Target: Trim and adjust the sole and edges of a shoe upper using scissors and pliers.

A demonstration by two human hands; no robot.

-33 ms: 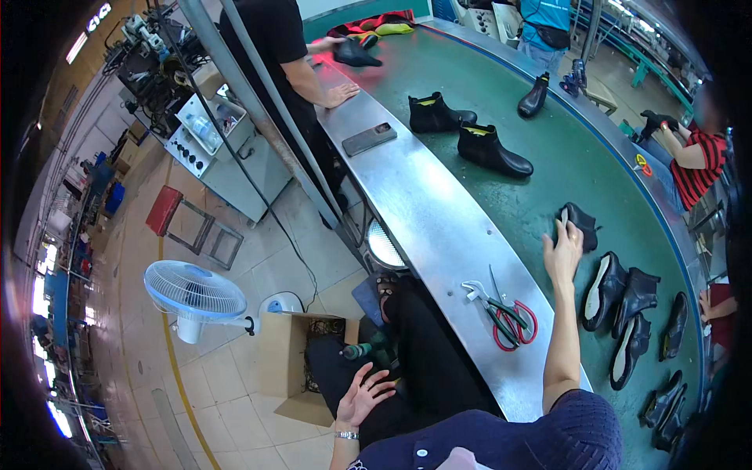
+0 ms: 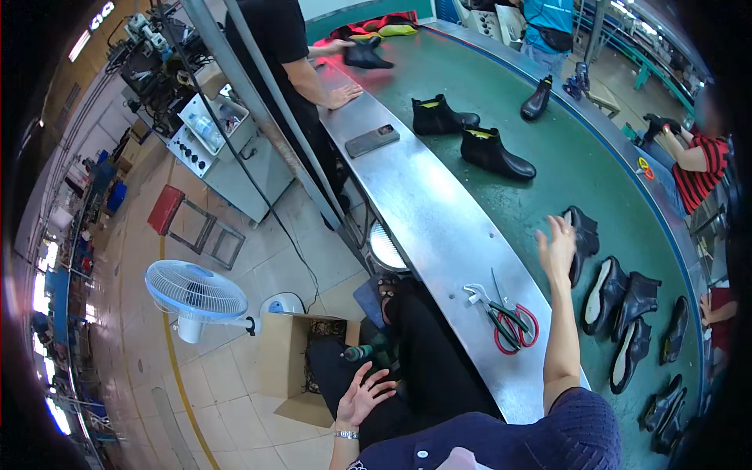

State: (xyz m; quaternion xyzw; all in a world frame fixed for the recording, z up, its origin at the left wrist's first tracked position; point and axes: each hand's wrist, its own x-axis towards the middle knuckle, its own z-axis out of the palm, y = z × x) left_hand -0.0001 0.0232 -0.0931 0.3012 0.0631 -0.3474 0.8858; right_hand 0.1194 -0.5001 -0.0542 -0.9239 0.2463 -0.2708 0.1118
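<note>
My right hand [image 2: 557, 249] reaches out over the green work surface [image 2: 513, 215] with its fingers apart and nothing in them. Just right of it lies a black ankle boot [image 2: 582, 239]; the hand is at the boot's left edge, and I cannot tell whether a finger still touches it. Nearer to me are more black boots with pale soles showing, one of them a boot on its side [image 2: 600, 298]. My left hand [image 2: 365, 401] hovers open and empty above my lap. A green power tool [image 2: 362, 352] lies on my lap close to those fingers.
Along the metal edge [image 2: 431, 207] lie red-handled scissors [image 2: 526, 329], green-handled pliers [image 2: 501, 327] and a phone [image 2: 373, 141]. Two black boots [image 2: 495, 155] stand farther off. A co-worker's hand [image 2: 342, 96] rests on the edge. An open carton [image 2: 283, 356] and a fan [image 2: 194, 291] are at left.
My right hand has come off the black boot and sits a little to its left, fingers spread; more of the boot shows. The co-worker's boot has shifted slightly right. My left hand stays put.
</note>
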